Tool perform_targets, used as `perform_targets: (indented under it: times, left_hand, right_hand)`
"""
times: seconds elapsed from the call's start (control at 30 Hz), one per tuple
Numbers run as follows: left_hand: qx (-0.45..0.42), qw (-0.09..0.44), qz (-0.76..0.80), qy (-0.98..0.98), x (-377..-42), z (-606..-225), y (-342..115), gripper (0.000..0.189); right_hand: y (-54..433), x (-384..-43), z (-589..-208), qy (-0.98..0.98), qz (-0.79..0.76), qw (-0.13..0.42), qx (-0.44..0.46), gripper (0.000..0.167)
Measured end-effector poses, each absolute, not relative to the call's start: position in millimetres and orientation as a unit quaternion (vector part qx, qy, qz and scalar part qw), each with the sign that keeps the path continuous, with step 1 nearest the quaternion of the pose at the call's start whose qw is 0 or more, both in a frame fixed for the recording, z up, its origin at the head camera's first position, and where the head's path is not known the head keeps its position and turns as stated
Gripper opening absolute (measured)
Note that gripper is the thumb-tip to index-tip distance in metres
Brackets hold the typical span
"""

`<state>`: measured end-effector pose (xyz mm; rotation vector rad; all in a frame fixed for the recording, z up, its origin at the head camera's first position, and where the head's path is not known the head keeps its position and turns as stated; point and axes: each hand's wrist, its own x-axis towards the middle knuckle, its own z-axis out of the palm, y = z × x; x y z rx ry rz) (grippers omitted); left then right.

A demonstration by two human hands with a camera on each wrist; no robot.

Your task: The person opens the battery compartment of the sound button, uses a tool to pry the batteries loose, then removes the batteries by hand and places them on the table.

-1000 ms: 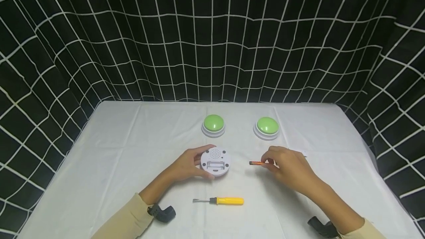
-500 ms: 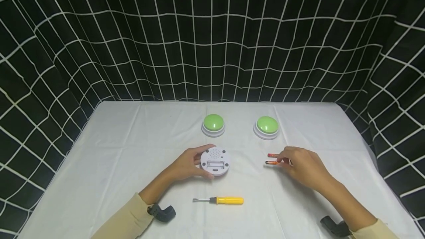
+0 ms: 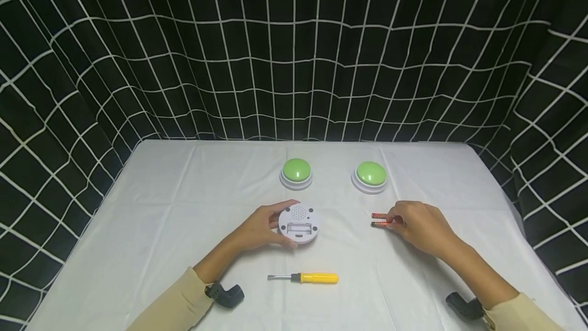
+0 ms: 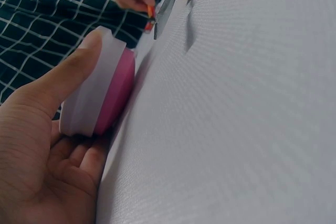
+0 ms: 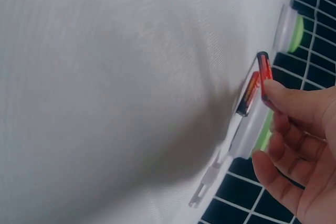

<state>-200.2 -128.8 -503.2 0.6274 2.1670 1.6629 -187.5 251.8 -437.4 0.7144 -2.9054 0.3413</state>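
My left hand (image 3: 262,229) holds a round white push button (image 3: 298,213) by its rim, bottom side up. Its battery compartment (image 3: 299,229) faces upward and looks bare. The left wrist view shows its pink dome (image 4: 116,92) facing down by the cloth. Over to the right, my right hand (image 3: 422,223) pinches a red and black battery (image 5: 264,69) between thumb and fingers, low over the table. Beside it a second battery (image 5: 248,95) lies on the cloth. A small white plastic piece (image 5: 206,183), perhaps the battery cover, lies near the right hand.
Two green push buttons (image 3: 296,170) stand dome up behind the hands, the other green button (image 3: 371,173) being farther right. A yellow-handled screwdriver (image 3: 317,278) lies in front. White cloth (image 3: 184,178) covers the table, and a dark grid curtain (image 3: 294,55) surrounds it.
My right hand has moved right with the battery, away from the push button, and lowered it beside the second battery, which has come into sight. My left hand stays in place.
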Motion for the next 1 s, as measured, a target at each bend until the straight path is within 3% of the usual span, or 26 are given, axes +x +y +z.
perform_targets:
  times: [0.77,1.0]
  left_hand:
    - [0.221,0.170,0.588,0.759,-200,-502,-127,0.100]
    - [0.224,0.167,0.584,0.762,-200,-503,-128,0.100]
  right_hand:
    - [260,-196,-444,-0.966,0.087,0.047,0.240,0.015]
    - [251,-191,-431,-0.963,0.082,0.074,0.245,0.012]
